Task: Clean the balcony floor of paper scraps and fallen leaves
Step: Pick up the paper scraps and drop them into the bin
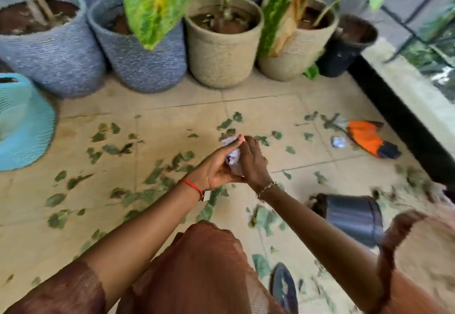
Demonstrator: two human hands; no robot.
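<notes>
My left hand [216,165] and my right hand [253,161] meet in the middle of the view, above the tiled floor [172,106]. Between them is a crumpled white paper scrap [233,157], and the fingers of both hands curl round it. A second crumpled paper scrap [338,141] lies on the tiles to the right, beside an orange and dark dustpan [371,138]. Several green fallen leaves [110,149] are scattered over the floor on all sides of my hands.
A row of woven plant pots [221,52] stands along the back wall. A light blue upturned basket [22,121] is at the left. A dark pot [354,217] lies tipped over at the right, near a low ledge [403,92] with railing.
</notes>
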